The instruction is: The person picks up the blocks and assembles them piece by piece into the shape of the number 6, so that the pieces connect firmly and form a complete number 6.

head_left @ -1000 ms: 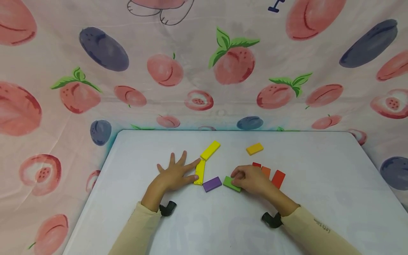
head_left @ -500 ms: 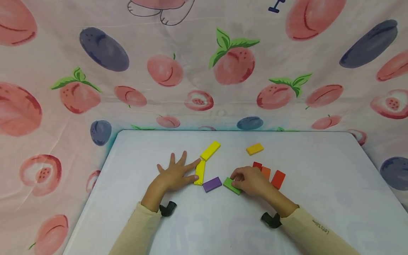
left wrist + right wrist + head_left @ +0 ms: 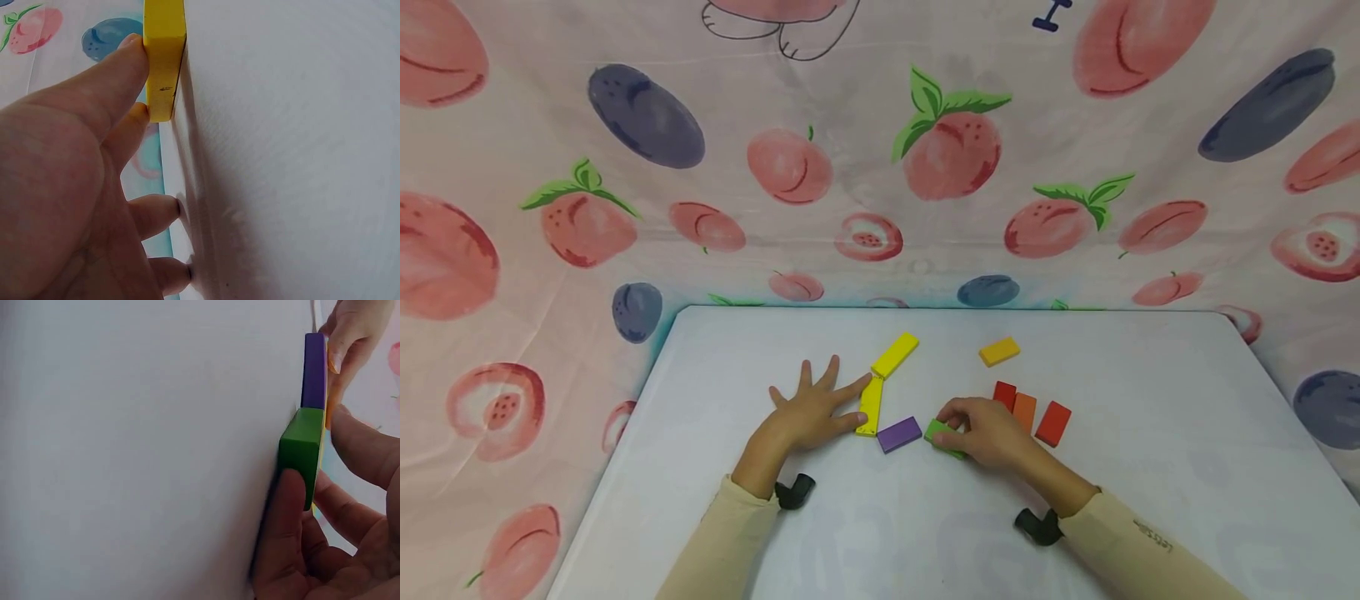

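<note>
My left hand lies spread on the white table, its thumb and index fingertips touching the side of a flat yellow block. In the left wrist view those two fingertips press the yellow block, while the other fingers rest on the tabletop. My right hand pinches a flat green block and partly covers it. Just left of the green block lies a purple block, one corner meeting the yellow one. From the right wrist, the fingers curl around the green block, with the purple block beyond it.
A second yellow block angles away from the first one's far end. An orange-yellow block lies farther back. Beyond my right hand are a dark red block, an orange block and a red block. A fruit-print cloth backs the table.
My right hand has shifted slightly left and its fingers have moved over the green block, which has turned or slid a little toward me. The left hand stays still.
</note>
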`<action>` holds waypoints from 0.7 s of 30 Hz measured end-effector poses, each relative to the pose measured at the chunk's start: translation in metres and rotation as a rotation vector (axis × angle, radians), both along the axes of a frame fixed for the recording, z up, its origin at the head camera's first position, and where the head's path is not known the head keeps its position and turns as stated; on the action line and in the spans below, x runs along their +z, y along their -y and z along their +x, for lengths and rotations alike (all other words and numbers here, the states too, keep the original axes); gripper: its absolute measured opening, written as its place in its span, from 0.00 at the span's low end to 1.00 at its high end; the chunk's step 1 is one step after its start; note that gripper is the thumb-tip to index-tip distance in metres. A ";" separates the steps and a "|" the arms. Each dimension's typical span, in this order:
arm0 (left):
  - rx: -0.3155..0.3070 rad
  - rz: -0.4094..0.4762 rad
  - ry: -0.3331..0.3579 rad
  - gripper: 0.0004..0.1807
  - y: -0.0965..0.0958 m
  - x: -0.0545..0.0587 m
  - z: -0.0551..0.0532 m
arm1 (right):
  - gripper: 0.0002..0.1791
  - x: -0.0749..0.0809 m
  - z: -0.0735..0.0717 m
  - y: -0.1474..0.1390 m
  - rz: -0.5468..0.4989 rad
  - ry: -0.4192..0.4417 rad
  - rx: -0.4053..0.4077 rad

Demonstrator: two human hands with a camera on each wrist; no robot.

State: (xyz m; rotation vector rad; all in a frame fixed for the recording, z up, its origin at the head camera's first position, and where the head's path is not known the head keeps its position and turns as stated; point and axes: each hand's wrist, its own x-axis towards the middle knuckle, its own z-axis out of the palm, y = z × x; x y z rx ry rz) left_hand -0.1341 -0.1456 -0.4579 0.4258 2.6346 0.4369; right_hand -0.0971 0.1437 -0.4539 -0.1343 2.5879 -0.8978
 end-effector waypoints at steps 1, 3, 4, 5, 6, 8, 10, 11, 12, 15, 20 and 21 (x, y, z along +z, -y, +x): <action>0.000 0.002 0.000 0.35 0.000 0.000 0.000 | 0.13 0.000 0.000 0.000 -0.002 -0.004 0.011; 0.001 0.004 0.000 0.35 0.000 0.000 0.000 | 0.13 -0.001 -0.002 0.000 0.000 -0.014 0.039; 0.000 0.005 0.001 0.35 0.000 0.001 0.000 | 0.13 -0.002 -0.004 0.000 0.000 -0.014 0.050; 0.000 0.006 0.001 0.35 0.000 0.001 0.000 | 0.13 -0.002 -0.005 -0.001 0.000 -0.012 0.058; 0.000 0.005 0.001 0.35 0.000 0.001 0.000 | 0.12 -0.002 -0.006 -0.001 -0.004 -0.008 0.063; -0.001 0.003 0.000 0.35 0.000 0.001 0.000 | 0.12 -0.003 -0.009 -0.001 -0.007 0.004 0.067; -0.002 0.004 -0.002 0.35 0.000 0.000 0.000 | 0.12 -0.003 -0.010 -0.001 -0.015 0.022 0.062; -0.002 0.004 -0.003 0.36 0.000 0.000 0.000 | 0.12 -0.003 -0.011 -0.001 -0.017 0.029 0.059; -0.002 0.004 -0.003 0.36 0.000 0.000 0.000 | 0.12 -0.002 -0.011 -0.001 -0.020 0.036 0.057; -0.002 0.006 -0.005 0.36 0.000 -0.001 0.001 | 0.12 -0.002 -0.011 -0.001 -0.033 0.061 0.051; -0.004 0.001 -0.008 0.35 0.000 -0.001 0.001 | 0.12 -0.001 -0.012 0.000 -0.061 0.097 0.031; -0.004 -0.001 -0.008 0.35 0.001 -0.001 0.001 | 0.12 -0.001 -0.013 0.000 -0.062 0.100 0.028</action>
